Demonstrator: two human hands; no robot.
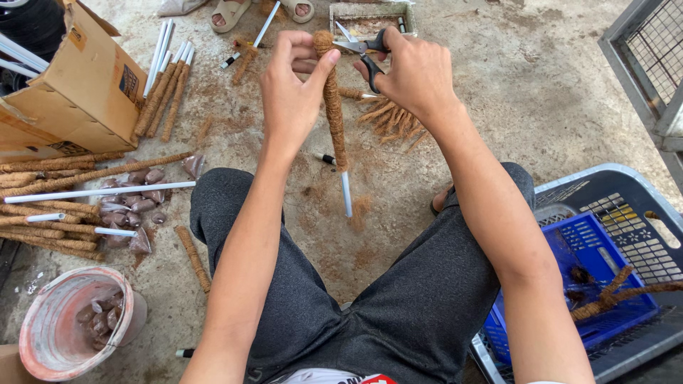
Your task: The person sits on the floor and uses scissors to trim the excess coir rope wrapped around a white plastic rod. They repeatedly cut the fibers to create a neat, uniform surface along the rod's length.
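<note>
Currently trimming: left hand [292, 89] pinches the coir-wrapped pole [333, 107] upright near its top, above the knees; right hand [413, 71] grips scissors [363, 50], blades open at the tip; next move likely needs a steady snip of stray fibre.

Brown cardboard box [78, 85] with dark printed label [129, 83], upper left

Cardboard box [78, 85] far left — bucket [71, 331] near left, crate [612, 256] right, tray [370, 18] ahead.

Floor btwn knees open; fibre poles [64, 206] crowd left, crate [605, 284] right.
</note>
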